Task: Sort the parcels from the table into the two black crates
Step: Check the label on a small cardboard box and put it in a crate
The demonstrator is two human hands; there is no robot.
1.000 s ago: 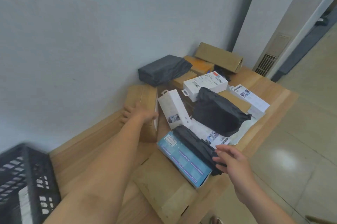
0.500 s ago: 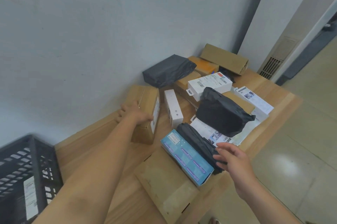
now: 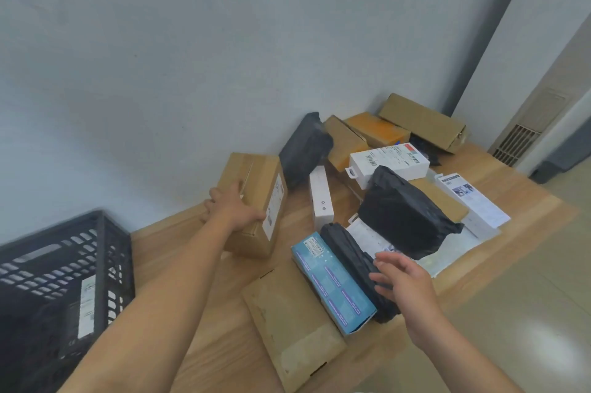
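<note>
— Which parcel is in the hands?
— The left hand grips the cardboard box, which sits tilted on the worktop by the wall. The fingertips are hidden behind the box.
— And the right hand?
— Loose and spread over the slim black parcel. I cannot tell whether it is touching.
— Crates?
— One black crate, blurred and cut off at the left edge.

Tilted brown carton, heaped parcels right, black crate left
</note>
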